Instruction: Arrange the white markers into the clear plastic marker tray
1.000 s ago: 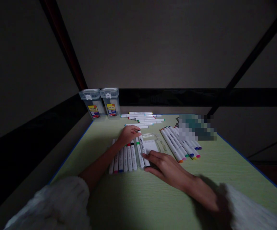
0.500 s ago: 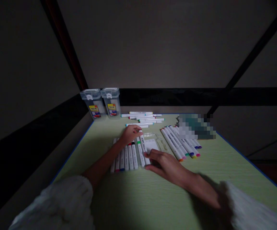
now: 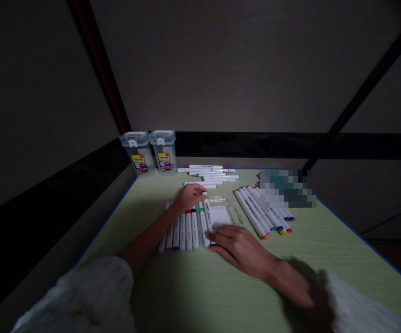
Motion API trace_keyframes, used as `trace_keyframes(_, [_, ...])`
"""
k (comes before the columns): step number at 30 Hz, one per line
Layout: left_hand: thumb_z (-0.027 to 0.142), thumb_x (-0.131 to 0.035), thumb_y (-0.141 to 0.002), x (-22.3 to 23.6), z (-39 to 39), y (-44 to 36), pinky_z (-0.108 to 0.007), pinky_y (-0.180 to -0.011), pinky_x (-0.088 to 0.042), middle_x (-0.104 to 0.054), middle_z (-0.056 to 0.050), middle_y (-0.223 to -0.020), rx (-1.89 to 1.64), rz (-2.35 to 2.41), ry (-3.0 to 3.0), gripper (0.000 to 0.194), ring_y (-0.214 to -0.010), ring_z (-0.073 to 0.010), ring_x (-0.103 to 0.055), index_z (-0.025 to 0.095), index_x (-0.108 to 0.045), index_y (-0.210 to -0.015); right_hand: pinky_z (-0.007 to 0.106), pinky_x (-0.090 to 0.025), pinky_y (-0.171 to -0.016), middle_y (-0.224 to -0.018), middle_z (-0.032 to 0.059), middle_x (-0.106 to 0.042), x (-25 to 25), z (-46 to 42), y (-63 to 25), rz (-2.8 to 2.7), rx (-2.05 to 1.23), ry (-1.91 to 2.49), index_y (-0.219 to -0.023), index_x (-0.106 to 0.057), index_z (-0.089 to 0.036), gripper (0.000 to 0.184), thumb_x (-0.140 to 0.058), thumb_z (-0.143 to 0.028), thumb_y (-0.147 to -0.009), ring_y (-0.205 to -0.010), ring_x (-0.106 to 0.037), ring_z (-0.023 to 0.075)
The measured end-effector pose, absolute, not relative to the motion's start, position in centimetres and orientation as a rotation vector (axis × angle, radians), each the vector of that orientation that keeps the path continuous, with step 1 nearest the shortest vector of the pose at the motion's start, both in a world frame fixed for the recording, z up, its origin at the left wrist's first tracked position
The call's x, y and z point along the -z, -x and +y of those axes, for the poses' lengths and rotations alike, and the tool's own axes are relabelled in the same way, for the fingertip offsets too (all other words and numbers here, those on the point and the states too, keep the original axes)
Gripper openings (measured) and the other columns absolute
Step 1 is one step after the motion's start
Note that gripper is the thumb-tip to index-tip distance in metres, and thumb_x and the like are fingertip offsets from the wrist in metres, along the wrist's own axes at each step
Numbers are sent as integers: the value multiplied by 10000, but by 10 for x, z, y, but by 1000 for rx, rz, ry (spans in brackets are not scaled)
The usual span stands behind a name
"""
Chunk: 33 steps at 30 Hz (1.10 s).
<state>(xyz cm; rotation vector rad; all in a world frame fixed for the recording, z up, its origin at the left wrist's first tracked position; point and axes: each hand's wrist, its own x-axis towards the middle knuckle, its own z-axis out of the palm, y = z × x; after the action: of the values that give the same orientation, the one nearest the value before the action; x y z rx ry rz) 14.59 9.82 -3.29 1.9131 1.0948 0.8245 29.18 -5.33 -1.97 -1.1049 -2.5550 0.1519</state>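
Observation:
My left hand (image 3: 189, 196) pinches the far end of a white marker (image 3: 207, 212). My right hand (image 3: 239, 245) has its thumb and fingers closed at the near end of that same marker, hiding its tip. The marker lies slanted along a green-banded marker (image 3: 203, 224) in a clear plastic tray (image 3: 235, 213). To the left, several white markers (image 3: 185, 233) rest side by side in the tray, with pink, blue, red and black caps or bands. My left wrist covers part of that row.
Several capped markers (image 3: 256, 210) lie fanned out on the green table (image 3: 172, 291) to the right. Others are loosely piled (image 3: 210, 175) at the back. Two lidded clear boxes (image 3: 138, 155) stand at the back left. A pixelated greenish object (image 3: 287, 187) is at the back right.
My right fingers have shifted slightly down over the marker's near end, covering more of it. The left hand still pinches the far end. The whole view has dipped slightly.

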Motion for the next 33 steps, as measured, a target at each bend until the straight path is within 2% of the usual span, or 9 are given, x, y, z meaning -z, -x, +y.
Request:
trace_keyframes(16, [157,-623,-584,35,98,-146,-177,-497,-384,-599,-15,-631,-844,1071,-1933,224,-531,-74,-486,70,-622,-790,294,-432,-689,-836,63,-572,18,-55,-291,-2511,-316,1125,-1014,-552,-160,265,-365,-295,-882,-797,-538,169])
trace_keyframes(33, [108,-627,-581,35,97,-147,-169,-516,-412,-590,-3,-607,-874,1050,-1834,180,-531,-59,-499,77,-611,-757,310,-428,-689,-834,56,-573,16,-56,-290,-2551,-255,1173,-1017,-542,-164,270,-353,-304,-885,-790,-539,173])
